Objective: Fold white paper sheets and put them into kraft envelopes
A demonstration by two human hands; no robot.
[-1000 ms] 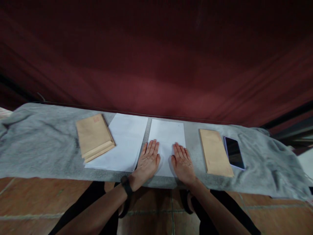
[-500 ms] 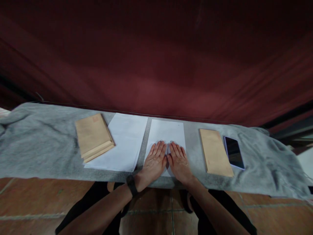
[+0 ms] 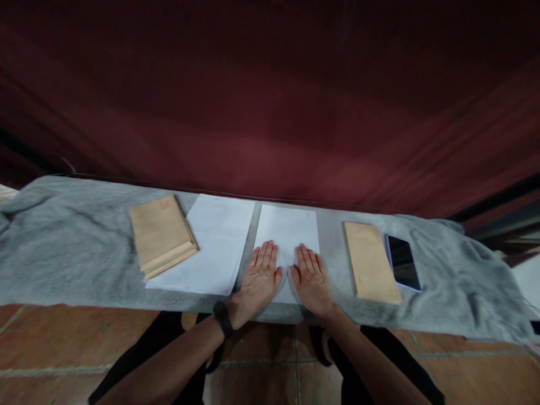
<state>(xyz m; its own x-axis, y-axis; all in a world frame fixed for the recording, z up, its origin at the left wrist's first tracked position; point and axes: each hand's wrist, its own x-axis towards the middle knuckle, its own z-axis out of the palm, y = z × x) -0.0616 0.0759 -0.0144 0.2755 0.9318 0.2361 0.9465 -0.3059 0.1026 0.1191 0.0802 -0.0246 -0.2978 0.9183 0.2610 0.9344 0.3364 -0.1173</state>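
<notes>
A single white sheet of paper [image 3: 289, 228] lies on the grey cloth in front of me. My left hand [image 3: 260, 277] rests flat on its lower left part, fingers stretched out. My right hand [image 3: 311, 278] lies flat on its lower right part, fingers likewise extended, thumbs nearly touching. Neither hand holds anything. A black band sits on my left wrist.
A stack of white sheets [image 3: 213, 244] lies to the left, with a pile of brown envelopes [image 3: 161, 235] on its left edge. A single brown envelope [image 3: 369, 261] and a dark phone [image 3: 403, 262] lie to the right. Grey cloth [image 3: 67, 242] covers the table; a dark red curtain hangs behind.
My hands slid together on the sheet until side by side, then spread slightly apart again. The paper and other things have not moved.
</notes>
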